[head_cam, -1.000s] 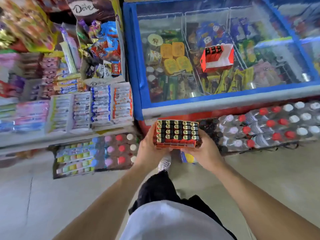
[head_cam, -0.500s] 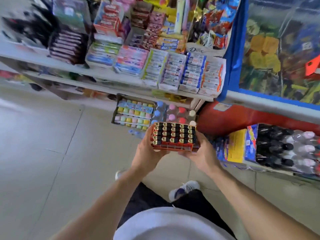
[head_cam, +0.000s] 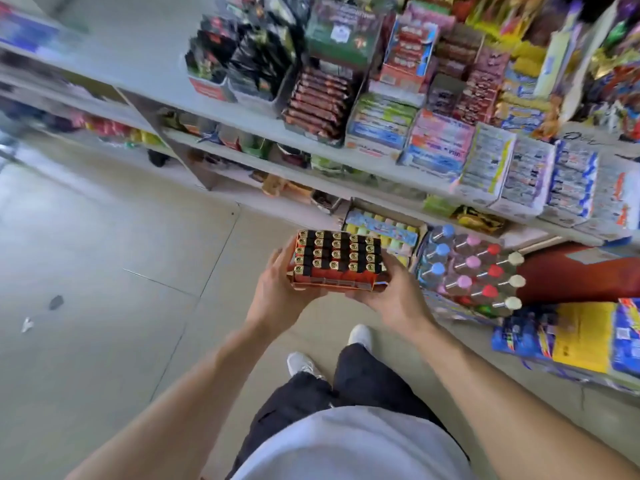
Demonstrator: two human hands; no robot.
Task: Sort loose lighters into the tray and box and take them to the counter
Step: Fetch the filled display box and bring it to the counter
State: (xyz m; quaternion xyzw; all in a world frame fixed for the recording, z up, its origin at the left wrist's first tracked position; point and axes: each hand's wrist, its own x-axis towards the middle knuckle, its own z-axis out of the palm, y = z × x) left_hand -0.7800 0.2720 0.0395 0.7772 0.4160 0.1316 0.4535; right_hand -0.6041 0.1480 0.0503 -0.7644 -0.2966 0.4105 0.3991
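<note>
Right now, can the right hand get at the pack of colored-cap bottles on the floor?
Probably not: the right hand and left hand both grip the lighter tray. The bottle pack lies lower, beside it; the path looks open, but the hand is occupied.

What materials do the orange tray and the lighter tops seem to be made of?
The orange tray, held by the left hand and right hand, looks like thin matte cardboard: folded flat edges. The lighter tops look like shiny gold metal caps beside black plastic; motion blur leaves this uncertain.
</note>
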